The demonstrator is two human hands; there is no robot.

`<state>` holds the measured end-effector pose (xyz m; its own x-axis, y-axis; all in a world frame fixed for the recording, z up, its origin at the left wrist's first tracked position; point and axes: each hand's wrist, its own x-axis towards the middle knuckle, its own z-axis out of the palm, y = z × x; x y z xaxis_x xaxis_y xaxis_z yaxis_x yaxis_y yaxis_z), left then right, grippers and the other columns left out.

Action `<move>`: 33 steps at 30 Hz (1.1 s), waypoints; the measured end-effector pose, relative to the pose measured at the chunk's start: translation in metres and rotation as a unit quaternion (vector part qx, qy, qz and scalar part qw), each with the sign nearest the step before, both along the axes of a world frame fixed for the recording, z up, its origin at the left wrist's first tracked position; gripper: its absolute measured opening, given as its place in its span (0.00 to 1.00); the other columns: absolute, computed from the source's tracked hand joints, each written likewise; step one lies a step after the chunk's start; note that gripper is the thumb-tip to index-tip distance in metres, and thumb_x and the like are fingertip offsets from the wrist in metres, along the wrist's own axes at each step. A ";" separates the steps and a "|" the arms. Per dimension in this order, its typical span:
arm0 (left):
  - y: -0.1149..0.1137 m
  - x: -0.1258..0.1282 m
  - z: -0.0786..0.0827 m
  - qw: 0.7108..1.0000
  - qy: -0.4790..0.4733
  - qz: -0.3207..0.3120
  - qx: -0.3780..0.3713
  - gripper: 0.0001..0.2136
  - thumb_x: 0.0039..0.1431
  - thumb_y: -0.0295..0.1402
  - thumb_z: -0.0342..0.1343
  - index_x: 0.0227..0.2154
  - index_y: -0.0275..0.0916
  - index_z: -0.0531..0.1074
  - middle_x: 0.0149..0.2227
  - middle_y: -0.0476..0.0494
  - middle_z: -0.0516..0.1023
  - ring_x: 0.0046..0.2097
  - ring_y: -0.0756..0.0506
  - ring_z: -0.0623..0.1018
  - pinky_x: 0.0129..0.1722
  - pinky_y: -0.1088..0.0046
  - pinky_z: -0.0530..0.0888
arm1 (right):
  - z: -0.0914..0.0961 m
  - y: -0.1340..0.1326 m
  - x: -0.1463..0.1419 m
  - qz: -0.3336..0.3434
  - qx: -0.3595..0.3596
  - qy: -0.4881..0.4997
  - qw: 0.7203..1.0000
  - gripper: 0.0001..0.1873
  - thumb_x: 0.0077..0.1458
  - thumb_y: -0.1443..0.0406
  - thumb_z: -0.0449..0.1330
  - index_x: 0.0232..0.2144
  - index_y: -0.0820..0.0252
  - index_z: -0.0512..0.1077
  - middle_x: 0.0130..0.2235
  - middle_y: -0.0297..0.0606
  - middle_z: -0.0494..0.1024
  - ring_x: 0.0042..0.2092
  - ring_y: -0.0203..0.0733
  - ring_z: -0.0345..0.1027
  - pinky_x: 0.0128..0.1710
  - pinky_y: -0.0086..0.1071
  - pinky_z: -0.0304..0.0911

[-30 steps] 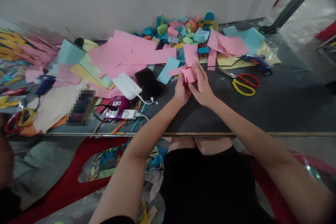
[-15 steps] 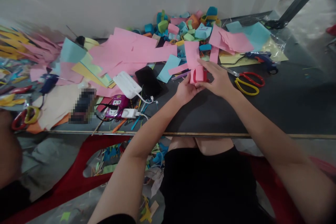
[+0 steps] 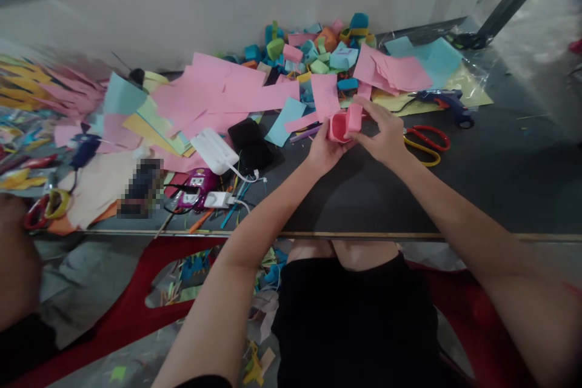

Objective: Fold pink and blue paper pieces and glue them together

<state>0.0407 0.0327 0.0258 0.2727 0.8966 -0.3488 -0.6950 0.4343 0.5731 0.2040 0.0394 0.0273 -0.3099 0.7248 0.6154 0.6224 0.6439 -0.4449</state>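
Pink paper box (image 3: pixel 337 128), 12 o'clock from lap (image 3: pixel 339 291), above dark table (image 3: pixel 491 185) | left hand (image 3: pixel 325 153): half-curled, cupping box | right hand (image 3: pixel 386 137): part-open, thumb and fingers pinching pink piece (image 3: pixel 354 116) at box's 2 o'clock; joined or loose, can't tell | scissors (image 3: pixel 428 128) 3 o'clock of box | black slab (image 3: pixel 251 144) 9 o'clock

Pale wall (image 3: pixel 191 9) behind dark table (image 3: pixel 495 182); grey floor (image 3: pixel 539 27).
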 end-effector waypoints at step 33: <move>0.001 0.011 -0.010 0.998 -0.032 0.053 -0.021 0.23 0.78 0.47 0.43 0.65 0.42 0.72 0.58 0.38 0.81 0.64 0.39 0.78 0.58 0.62 0.80 | -0.012 -0.006 0.000 0.035 0.019 -0.124 0.991 0.34 0.70 0.44 0.50 0.71 0.49 0.66 0.66 0.47 0.74 0.66 0.61 0.68 0.66 0.56 0.63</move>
<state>0.0520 0.0340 0.0160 0.2005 0.9069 -0.3707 -0.7731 0.3789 0.5087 0.2040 0.0335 0.0152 -0.5037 0.6738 0.5407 0.6635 0.7025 -0.2573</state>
